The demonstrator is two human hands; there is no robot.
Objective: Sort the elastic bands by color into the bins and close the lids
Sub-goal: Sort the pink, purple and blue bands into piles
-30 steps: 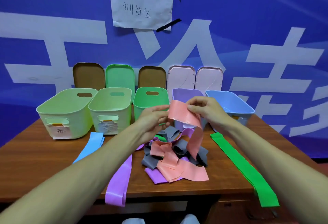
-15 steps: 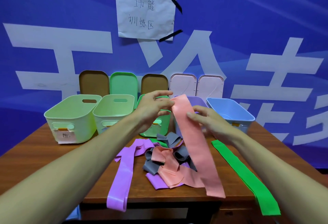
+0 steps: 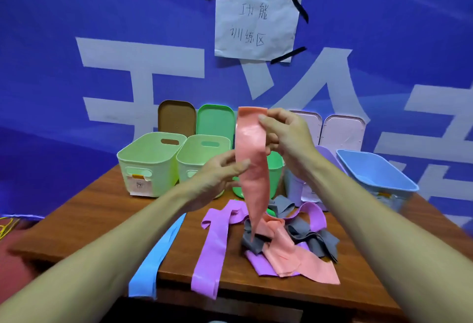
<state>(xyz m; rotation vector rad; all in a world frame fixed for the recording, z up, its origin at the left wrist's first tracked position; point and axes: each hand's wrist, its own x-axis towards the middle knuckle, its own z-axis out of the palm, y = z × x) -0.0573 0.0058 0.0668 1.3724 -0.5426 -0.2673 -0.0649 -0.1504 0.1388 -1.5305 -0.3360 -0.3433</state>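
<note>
1. Salmon-pink flat elastic band (image 3: 252,159), held high over the brown wooden surface (image 3: 84,220), in front of the row of open plastic bins (image 3: 153,169). Hangs down to the tangled heap of grey, purple and pink bands (image 3: 307,243).
2. Right hand (image 3: 286,133) clamped on the top edge, left hand (image 3: 220,176) pinching about midway. Probably done to draw the strip straight and free of the tangle before binning.
3. Long purple band (image 3: 212,251) and light blue band (image 3: 156,258) draped over the near edge, apart from the heap.
4. Flat plastic lids (image 3: 215,121) propped against the blue wall behind the bins, likely to leave the mouths free for dropping bands in.
5. Mid-green bin (image 3: 276,169) partly hidden behind the hanging strip; lilac bin (image 3: 327,153) largely behind the right forearm.
6. Cannot tell where the tail ends among the pink folds. Label on the leftmost bin too small to read.
</note>
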